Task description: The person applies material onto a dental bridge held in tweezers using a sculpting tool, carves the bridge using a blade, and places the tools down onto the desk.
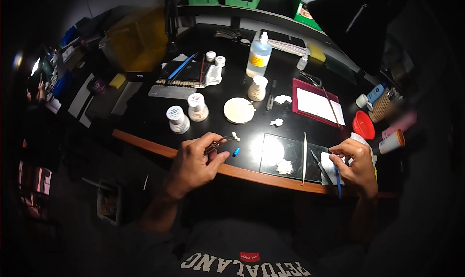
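My left hand [201, 161] is closed on dark metal tweezers [220, 143], whose tips hold a small whitish piece [236, 136] above the table edge. Just below the tips lies a small blue cap [236, 152]. At the right, my right hand [355, 163] pinches a thin blue-handled tool [338, 180] over a white tissue [329, 164]. Between the hands is a glass plate [290, 153] bearing a heap of white powder or paste [284, 167]. A pale slim tool [304, 158] and a dark-handled knife [319, 165] rest on the plate's right part.
Beyond the hands stand white-capped jars [178, 121], a round cream dish [239, 111] and a tall bottle [259, 56]. A red-framed pad [317, 105] and a red bowl [363, 125] are at the right. Brushes [183, 66] lie at the back left.
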`<move>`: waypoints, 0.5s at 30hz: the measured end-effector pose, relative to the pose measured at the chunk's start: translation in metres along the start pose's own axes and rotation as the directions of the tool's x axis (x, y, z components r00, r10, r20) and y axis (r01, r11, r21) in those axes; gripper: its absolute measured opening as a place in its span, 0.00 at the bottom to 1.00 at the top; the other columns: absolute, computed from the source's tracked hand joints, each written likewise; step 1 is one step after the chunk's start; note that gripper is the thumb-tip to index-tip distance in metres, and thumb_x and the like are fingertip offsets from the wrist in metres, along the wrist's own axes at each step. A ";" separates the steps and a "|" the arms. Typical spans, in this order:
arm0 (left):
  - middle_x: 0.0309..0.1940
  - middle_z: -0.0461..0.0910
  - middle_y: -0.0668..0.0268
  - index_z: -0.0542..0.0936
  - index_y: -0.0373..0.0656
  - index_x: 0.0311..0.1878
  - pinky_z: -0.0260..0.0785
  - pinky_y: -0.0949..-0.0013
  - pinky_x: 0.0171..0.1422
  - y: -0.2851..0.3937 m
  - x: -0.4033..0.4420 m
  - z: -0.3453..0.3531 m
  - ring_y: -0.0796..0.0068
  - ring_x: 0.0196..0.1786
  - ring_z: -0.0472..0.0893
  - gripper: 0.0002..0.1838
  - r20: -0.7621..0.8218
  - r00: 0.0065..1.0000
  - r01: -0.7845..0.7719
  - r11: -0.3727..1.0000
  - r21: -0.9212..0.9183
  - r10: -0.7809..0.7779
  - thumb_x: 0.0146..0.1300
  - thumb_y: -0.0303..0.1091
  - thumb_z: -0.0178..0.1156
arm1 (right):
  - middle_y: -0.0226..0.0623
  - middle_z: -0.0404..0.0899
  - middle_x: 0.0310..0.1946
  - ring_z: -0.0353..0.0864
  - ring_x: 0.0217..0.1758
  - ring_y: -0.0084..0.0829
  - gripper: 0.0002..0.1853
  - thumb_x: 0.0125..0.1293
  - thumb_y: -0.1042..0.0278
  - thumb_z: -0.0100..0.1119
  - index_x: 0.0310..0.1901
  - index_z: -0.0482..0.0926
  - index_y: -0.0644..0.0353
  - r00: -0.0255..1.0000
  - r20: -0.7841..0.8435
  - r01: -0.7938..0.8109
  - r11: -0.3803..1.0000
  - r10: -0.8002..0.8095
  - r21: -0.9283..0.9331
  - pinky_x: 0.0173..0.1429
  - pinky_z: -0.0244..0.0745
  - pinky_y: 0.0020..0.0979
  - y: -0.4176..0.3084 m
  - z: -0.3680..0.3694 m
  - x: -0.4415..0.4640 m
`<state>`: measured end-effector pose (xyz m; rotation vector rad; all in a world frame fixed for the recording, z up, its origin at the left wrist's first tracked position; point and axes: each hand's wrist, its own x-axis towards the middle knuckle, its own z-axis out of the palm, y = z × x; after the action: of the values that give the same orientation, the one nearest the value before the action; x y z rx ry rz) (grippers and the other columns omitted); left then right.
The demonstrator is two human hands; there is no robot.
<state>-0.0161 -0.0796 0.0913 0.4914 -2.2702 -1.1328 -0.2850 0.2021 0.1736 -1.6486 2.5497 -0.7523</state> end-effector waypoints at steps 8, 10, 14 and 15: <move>0.22 0.79 0.65 0.84 0.38 0.54 0.64 0.73 0.26 -0.018 0.001 0.005 0.84 0.21 0.74 0.17 -0.031 0.999 0.035 0.999 0.022 -0.034 0.64 0.29 0.75 | 0.40 0.86 0.30 0.88 0.33 0.30 0.06 0.60 0.78 0.74 0.40 0.90 0.65 0.998 -0.026 0.058 0.997 -0.057 0.052 0.38 0.78 0.29 -0.027 0.018 0.021; 0.22 0.80 0.65 0.84 0.38 0.54 0.66 0.72 0.27 -0.021 -0.001 0.005 0.82 0.20 0.76 0.18 -0.039 0.999 0.012 0.999 0.036 -0.011 0.64 0.31 0.76 | 0.39 0.87 0.30 0.88 0.33 0.29 0.06 0.60 0.78 0.74 0.40 0.90 0.65 0.998 -0.025 0.058 0.998 -0.057 0.025 0.37 0.76 0.29 -0.031 0.018 0.019; 0.20 0.79 0.65 0.84 0.36 0.55 0.65 0.72 0.26 -0.023 -0.001 0.004 0.82 0.19 0.75 0.18 -0.034 0.999 -0.003 0.999 0.051 0.005 0.64 0.31 0.75 | 0.39 0.88 0.32 0.88 0.34 0.27 0.07 0.60 0.78 0.74 0.40 0.91 0.65 0.999 -0.052 0.010 0.999 -0.007 0.041 0.37 0.76 0.28 -0.033 0.014 0.010; 0.20 0.79 0.65 0.84 0.36 0.55 0.64 0.72 0.26 -0.023 -0.001 0.004 0.82 0.19 0.75 0.19 -0.028 1.000 -0.013 0.999 0.050 0.014 0.64 0.31 0.75 | 0.39 0.88 0.32 0.88 0.34 0.27 0.07 0.60 0.78 0.74 0.41 0.91 0.65 0.998 -0.059 -0.013 0.999 0.016 0.053 0.37 0.76 0.28 -0.032 0.012 0.007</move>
<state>-0.0165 -0.0896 0.0705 0.5080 -2.2784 -1.0582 -0.2577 0.1813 0.1771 -1.6151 2.5541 -0.8726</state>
